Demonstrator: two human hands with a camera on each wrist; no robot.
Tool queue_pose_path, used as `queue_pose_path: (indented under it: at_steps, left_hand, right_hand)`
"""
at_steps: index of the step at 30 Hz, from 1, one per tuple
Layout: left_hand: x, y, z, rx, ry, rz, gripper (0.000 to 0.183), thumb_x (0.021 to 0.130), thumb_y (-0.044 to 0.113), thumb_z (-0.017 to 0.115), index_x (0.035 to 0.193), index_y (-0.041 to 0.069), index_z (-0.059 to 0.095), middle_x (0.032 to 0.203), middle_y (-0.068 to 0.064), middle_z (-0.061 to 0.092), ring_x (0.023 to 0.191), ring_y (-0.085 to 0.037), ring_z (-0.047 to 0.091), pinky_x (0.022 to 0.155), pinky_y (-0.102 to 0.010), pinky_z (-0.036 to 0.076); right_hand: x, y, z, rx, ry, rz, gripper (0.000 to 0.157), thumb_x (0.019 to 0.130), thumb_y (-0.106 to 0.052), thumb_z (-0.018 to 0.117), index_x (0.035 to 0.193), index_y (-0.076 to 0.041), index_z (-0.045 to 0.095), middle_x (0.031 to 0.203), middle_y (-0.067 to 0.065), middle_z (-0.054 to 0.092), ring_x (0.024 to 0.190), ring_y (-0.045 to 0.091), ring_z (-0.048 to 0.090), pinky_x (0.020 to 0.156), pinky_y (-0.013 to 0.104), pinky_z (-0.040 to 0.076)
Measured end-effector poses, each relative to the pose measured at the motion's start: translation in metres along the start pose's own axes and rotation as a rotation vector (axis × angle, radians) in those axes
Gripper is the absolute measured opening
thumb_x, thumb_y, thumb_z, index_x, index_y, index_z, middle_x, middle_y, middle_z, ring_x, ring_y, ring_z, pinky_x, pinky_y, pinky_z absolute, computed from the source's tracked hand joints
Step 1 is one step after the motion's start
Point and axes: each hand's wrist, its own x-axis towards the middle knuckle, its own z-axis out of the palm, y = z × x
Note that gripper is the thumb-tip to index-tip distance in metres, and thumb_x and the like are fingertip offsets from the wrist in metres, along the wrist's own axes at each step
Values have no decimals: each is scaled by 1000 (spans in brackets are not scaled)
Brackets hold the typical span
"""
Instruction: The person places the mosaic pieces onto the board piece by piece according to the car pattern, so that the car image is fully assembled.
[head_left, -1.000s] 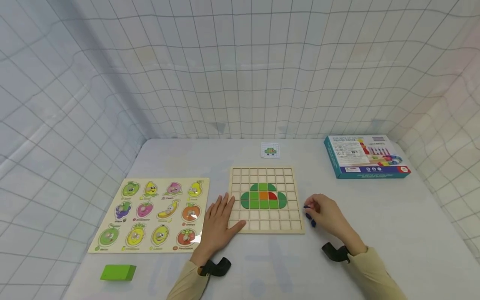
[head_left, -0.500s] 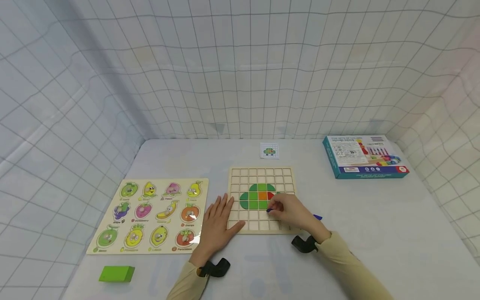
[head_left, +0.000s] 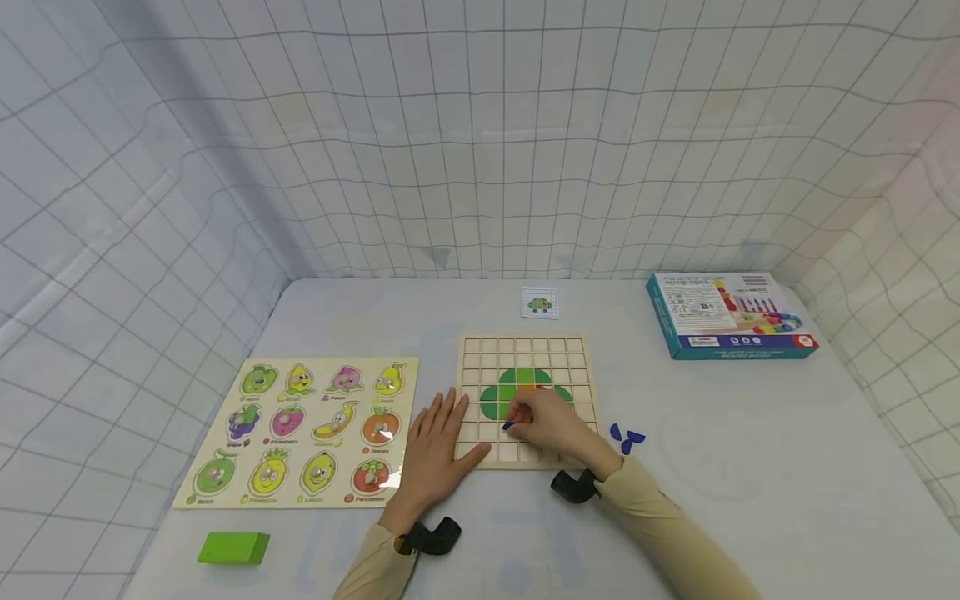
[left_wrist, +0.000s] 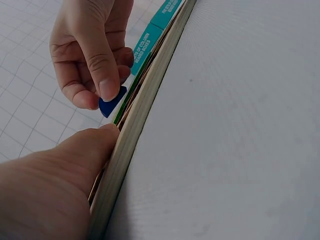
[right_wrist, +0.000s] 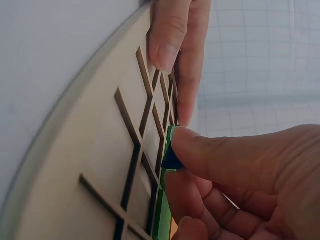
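A wooden grid board [head_left: 487, 454] carries green, orange and red pieces set in a rounded shape. My right hand [head_left: 553, 423] is over the board's lower middle and pinches a small blue piece [left_wrist: 111, 103] with a curved edge between thumb and fingertips. In the right wrist view that blue piece [right_wrist: 171, 159] is beside the green pieces. My left hand [head_left: 435, 462] rests on the board's left edge with its fingers straight. Several loose blue pieces [head_left: 627, 437] lie on the table just right of the board.
A fruit puzzle board [head_left: 315, 450] lies left of the left hand, a green block [head_left: 234, 548] below it. A small pattern card [head_left: 540, 303] lies behind the grid board. At the back right is a teal box [head_left: 735, 317].
My right hand has moved left from the loose blue pieces to over the board, carrying one blue piece. The left hand has stayed in place.
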Motion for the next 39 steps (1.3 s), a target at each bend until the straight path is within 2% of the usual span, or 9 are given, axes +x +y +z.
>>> queue_pose_path:
  at_steps: [7, 16, 26, 39]
  left_hand:
    - [0, 0, 1, 4, 13, 8, 76, 88, 51, 59, 146, 5, 38, 150, -16, 31, 139, -34, 22, 109, -52, 15]
    - [0, 2, -2, 0, 1, 0, 77, 88, 51, 59, 146, 6, 37, 151, -15, 29, 140, -33, 20, 110, -51, 14]
    - [1, 1, -2, 12, -11, -4, 76, 88, 51, 59, 146, 5, 37, 151, -15, 30, 140, -32, 19, 110, -51, 14]
    - [0, 1, -2, 10, -23, -12, 76, 89, 51, 58, 146, 6, 37, 151, -15, 29, 140, -32, 19, 110, -50, 13]
  right_hand:
    - [3, -1, 7, -11, -19, 6, 11, 80, -6, 75, 80, -12, 66, 72, -10, 58, 65, 5, 54, 61, 23, 48]
    - [2, -1, 8, -58, -1, 6, 9, 81, -8, 75, 80, -13, 67, 73, -10, 58, 66, 6, 53, 60, 25, 47]
    - [2, -3, 7, -122, 20, 62, 14, 77, -15, 79, 76, -17, 65, 71, -10, 54, 65, 8, 50, 60, 26, 43]
    - [1, 0, 7, -128, 39, 63, 15, 77, -18, 80, 76, -18, 64, 66, -10, 52, 60, 8, 47, 56, 26, 41]
